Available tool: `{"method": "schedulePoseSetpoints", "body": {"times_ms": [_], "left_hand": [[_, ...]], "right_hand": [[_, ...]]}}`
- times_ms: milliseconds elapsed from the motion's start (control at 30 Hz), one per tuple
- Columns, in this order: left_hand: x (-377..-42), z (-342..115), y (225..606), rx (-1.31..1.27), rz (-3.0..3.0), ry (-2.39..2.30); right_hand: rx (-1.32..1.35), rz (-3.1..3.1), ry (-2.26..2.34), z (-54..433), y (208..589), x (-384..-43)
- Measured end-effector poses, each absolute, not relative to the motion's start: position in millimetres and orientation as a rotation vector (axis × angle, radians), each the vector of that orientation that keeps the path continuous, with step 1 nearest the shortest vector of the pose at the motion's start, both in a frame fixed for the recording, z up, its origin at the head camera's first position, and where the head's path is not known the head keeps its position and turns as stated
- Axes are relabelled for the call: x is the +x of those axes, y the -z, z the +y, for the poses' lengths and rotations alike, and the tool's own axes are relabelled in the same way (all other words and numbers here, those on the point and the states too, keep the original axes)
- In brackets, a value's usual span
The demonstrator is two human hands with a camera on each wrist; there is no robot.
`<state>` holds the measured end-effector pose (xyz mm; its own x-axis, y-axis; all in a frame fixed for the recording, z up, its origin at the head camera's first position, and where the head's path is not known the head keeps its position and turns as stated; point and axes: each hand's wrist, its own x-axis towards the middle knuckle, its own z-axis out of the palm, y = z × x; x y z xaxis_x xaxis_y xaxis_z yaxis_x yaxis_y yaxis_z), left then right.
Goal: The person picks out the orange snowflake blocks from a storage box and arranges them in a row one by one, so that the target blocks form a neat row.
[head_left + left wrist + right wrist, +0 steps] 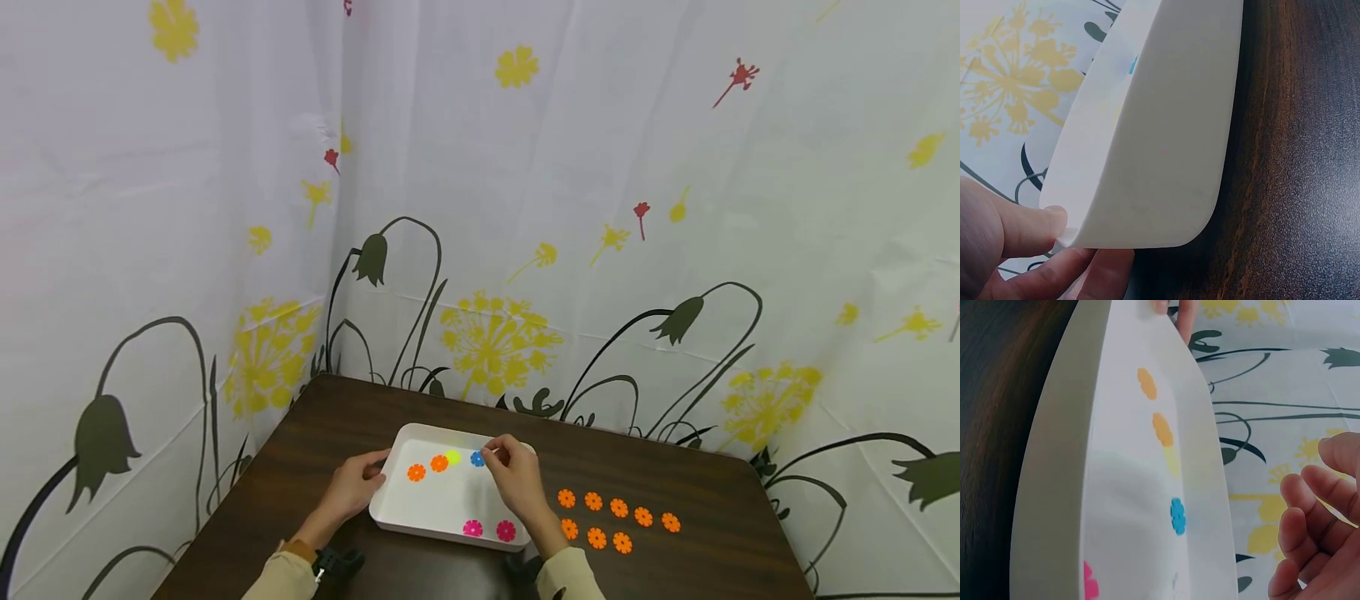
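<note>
A white rectangular tray (pixel 420 521) rests on the dark table. My left hand (pixel 354 485) grips its left side, the thumb over the rim and the fingers beneath in the left wrist view. Above the tray's right part is my right hand (pixel 516 477), beside a blue notched disc (pixel 1177 516). Its fingers are loosely bent, and nothing shows between them in the right wrist view. Also in the tray lie two orange notched discs (pixel 416 472), a yellow disc (pixel 453 457) partly overlapped by an orange one, and two pink notched discs (pixel 506 531).
Several orange notched discs (pixel 618 507) lie in two rows on the brown table (pixel 705 483), right of the tray. A white curtain (pixel 600 167) with printed flowers hangs behind the table and along its left side.
</note>
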<state>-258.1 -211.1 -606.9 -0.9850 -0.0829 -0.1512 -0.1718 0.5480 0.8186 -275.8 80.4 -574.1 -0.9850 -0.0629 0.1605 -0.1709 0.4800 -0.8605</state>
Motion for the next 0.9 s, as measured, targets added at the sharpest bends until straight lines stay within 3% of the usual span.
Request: {"method": "schedulePoseSetpoints", "body": {"times_ms": [900], "left_hand": [[-253.2, -211.3, 607.3, -0.161, 2.741, -1.5]], "right_hand": [[0.28, -2.64, -1.492, 45.1, 602.2, -288.6]]}}
